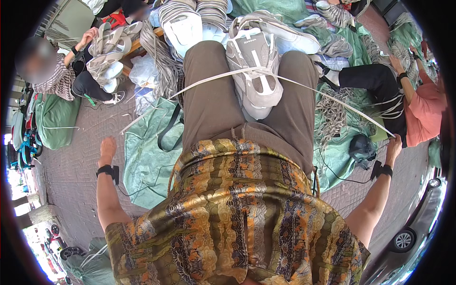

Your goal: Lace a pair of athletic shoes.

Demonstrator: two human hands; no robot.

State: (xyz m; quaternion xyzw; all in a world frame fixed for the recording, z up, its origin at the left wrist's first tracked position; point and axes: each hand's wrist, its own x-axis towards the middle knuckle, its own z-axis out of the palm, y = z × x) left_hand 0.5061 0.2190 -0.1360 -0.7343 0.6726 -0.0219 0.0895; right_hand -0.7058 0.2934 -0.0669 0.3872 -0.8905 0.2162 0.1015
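Note:
A grey and white sneaker [254, 90] is wedged between my knees. A long pale shoelace [204, 81] runs through it and stretches out to both sides. Far to the right, my right hand [394, 146] is closed, pinching that end of the lace and pulling it taut. My left hand [108, 147] hangs low at the left, a little away from the lace's loose left end; its fingers are foreshortened and mostly hidden behind the back of the hand.
Stacked grey sneakers [180, 26] and shoelace bundles [161, 66] lie beyond my knees. Green plastic sacks [147, 161] spread on the paving. A person [54, 76] sits at left with shoes; another in a pink shirt [425, 114] sits right. A car [403, 240] stands lower right.

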